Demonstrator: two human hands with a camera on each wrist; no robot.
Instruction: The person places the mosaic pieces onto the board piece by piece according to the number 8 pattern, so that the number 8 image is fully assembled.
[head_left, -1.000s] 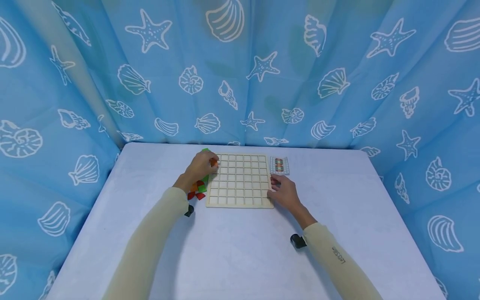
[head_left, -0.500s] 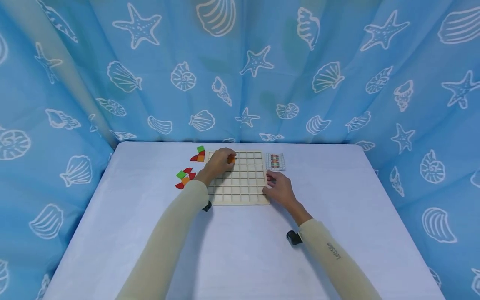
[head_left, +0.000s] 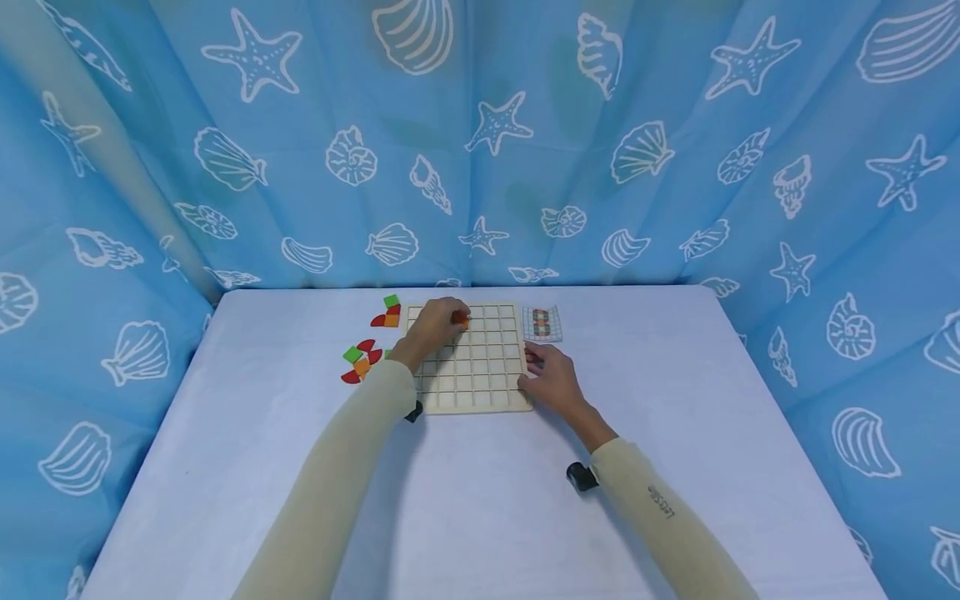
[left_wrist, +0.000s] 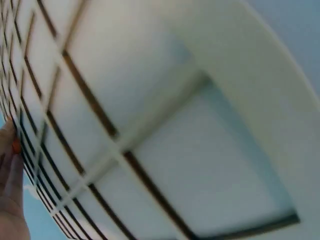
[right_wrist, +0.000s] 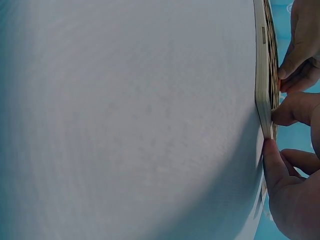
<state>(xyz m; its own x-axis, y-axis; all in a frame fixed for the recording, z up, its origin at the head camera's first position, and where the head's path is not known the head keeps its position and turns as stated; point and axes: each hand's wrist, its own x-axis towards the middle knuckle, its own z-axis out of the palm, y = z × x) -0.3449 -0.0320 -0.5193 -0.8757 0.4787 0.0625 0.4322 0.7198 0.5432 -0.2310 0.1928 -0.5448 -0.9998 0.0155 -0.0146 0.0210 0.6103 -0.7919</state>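
Observation:
A pale wooden grid board (head_left: 480, 409) lies on the table in the head view. Over its upper left squares, my left hand (head_left: 433, 327) pinches a small orange tile (head_left: 464, 323) between thumb and fingers. That hand (left_wrist: 10, 195) and the orange tile (left_wrist: 16, 146) show at the left edge of the left wrist view. My right hand (head_left: 555, 379) holds the board's right edge. In the right wrist view the right hand (right_wrist: 297, 197) has thumb and finger on either side of the board's rim (right_wrist: 261, 90). My left forearm hides part of the board's left side.
Red, orange and green tiles lie left of the board in two loose groups, a far one with a green square (head_left: 392, 301) and a nearer one with an orange square (head_left: 362, 367). A small pattern card (head_left: 542, 324) lies beyond the right hand. Blue curtains (head_left: 480, 150) surround the table.
From the tiles left of the board, my left hand has moved right over the grid with the orange tile, uncovering the loose tiles. My right hand stays at the board's edge.

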